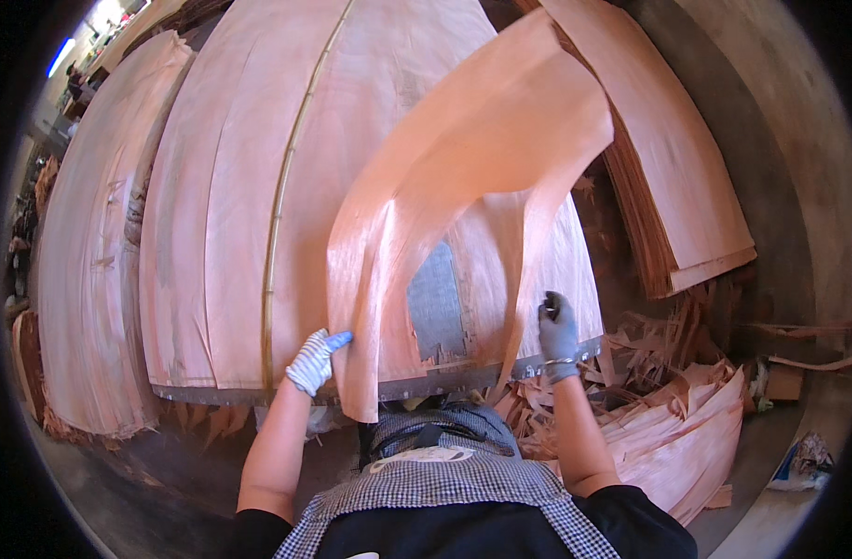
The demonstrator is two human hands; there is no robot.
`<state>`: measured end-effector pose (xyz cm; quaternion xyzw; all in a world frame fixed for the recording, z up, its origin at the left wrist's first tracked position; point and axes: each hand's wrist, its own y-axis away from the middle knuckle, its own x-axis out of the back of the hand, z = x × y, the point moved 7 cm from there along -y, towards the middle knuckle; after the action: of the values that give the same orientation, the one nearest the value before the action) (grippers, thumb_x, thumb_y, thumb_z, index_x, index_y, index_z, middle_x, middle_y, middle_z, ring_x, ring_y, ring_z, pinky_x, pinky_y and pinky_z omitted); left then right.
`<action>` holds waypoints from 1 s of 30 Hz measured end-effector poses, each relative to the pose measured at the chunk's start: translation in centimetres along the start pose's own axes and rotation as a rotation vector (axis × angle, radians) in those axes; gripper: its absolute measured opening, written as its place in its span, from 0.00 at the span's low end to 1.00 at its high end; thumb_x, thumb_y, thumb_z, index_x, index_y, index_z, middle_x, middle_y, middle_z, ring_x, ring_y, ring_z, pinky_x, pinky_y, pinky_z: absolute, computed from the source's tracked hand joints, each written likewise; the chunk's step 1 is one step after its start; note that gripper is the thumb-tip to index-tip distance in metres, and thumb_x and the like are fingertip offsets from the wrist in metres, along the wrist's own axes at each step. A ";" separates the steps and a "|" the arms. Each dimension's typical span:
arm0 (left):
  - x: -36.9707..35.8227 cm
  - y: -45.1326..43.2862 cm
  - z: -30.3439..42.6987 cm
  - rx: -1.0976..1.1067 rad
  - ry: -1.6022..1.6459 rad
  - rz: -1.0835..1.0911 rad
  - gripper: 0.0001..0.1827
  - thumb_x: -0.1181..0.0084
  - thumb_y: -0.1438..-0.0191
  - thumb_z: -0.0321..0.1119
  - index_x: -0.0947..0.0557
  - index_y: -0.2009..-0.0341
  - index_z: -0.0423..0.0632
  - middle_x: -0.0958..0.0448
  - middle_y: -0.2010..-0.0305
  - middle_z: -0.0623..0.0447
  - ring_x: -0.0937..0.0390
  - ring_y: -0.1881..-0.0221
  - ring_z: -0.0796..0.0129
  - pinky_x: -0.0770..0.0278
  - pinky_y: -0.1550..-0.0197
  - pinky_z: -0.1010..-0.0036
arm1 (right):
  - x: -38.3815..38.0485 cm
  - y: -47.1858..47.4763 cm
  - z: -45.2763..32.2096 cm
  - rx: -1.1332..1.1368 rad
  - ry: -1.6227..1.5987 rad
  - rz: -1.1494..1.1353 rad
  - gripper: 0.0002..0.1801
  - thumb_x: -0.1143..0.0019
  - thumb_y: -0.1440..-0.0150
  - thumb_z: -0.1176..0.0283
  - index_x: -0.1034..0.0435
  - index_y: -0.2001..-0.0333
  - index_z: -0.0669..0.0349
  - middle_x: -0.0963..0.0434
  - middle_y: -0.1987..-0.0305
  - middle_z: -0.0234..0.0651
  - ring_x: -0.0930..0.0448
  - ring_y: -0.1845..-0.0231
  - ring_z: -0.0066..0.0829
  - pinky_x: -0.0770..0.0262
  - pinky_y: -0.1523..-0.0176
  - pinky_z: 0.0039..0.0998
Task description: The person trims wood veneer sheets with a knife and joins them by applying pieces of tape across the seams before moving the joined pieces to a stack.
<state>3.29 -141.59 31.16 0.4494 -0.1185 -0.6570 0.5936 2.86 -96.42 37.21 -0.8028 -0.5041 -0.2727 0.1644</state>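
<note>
My left hand (312, 363), in a striped white glove with blue at the thumb, grips the near left edge of a thin wood veneer sheet (426, 161). The sheet arches up off the table and bends over to the right; a narrow strip of it hangs down toward the front edge. My right hand (558, 337), in a grey glove, is beside that strip with its fingers curled. Something small and dark shows at its fingertips, too unclear to name. Under the raised sheet lie more veneers and a bluish-grey patch (436, 300) of exposed surface.
A thin stick (286, 189), apparently bamboo, runs lengthwise over flat veneers (188, 265). Veneer stacks stand at the left (97, 265) and right (670, 154). Torn veneer scraps (677, 419) heap on the floor at right. A person (76, 80) is far off at upper left.
</note>
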 end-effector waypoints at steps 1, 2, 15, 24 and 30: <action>-0.5 0.2 0.9 -0.013 0.042 -0.058 0.20 0.41 0.46 0.31 0.24 0.50 0.38 0.21 0.54 0.48 0.22 0.55 0.62 0.23 0.49 0.66 | 1.4 -0.9 1.9 -0.062 0.124 0.037 0.19 0.41 0.46 0.75 0.32 0.50 0.66 0.23 0.64 0.35 0.25 0.66 0.23 0.26 0.61 0.25; -1.2 0.5 1.6 -0.024 0.114 -0.146 0.21 0.41 0.47 0.31 0.25 0.49 0.37 0.21 0.54 0.48 0.22 0.55 0.61 0.22 0.50 0.66 | 2.0 -1.7 3.1 -0.085 0.072 0.037 0.20 0.39 0.48 0.74 0.32 0.51 0.66 0.23 0.65 0.35 0.26 0.68 0.22 0.27 0.64 0.24; -1.4 8.8 11.5 -0.088 -0.255 -0.044 0.28 0.37 0.50 0.42 0.25 0.47 0.39 0.22 0.55 0.50 0.23 0.56 0.67 0.25 0.51 0.73 | -2.9 -0.3 -3.3 0.043 0.309 -0.061 0.40 0.33 0.54 0.58 0.39 0.40 0.63 0.24 0.59 0.46 0.21 0.62 0.43 0.25 0.58 0.38; -5.7 13.2 12.7 -0.239 -0.353 -0.116 0.29 0.39 0.49 0.44 0.25 0.47 0.39 0.22 0.56 0.53 0.24 0.56 0.71 0.27 0.51 0.73 | -3.9 -1.0 -3.9 0.059 0.589 0.012 0.32 0.46 0.50 0.70 0.40 0.39 0.57 0.21 0.65 0.50 0.20 0.61 0.48 0.25 0.57 0.45; -5.9 13.7 14.9 -0.157 -0.093 0.017 0.22 0.41 0.46 0.43 0.22 0.52 0.41 0.20 0.59 0.50 0.22 0.60 0.68 0.22 0.54 0.70 | -7.4 2.0 -16.4 0.353 0.167 -0.334 0.41 0.41 0.50 0.70 0.48 0.33 0.47 0.21 0.73 0.42 0.20 0.73 0.42 0.24 0.66 0.39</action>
<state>0.93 -145.66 51.72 0.3697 -0.0979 -0.6794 0.6263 -2.35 -111.45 45.86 -0.6420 -0.6543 -0.2692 0.2955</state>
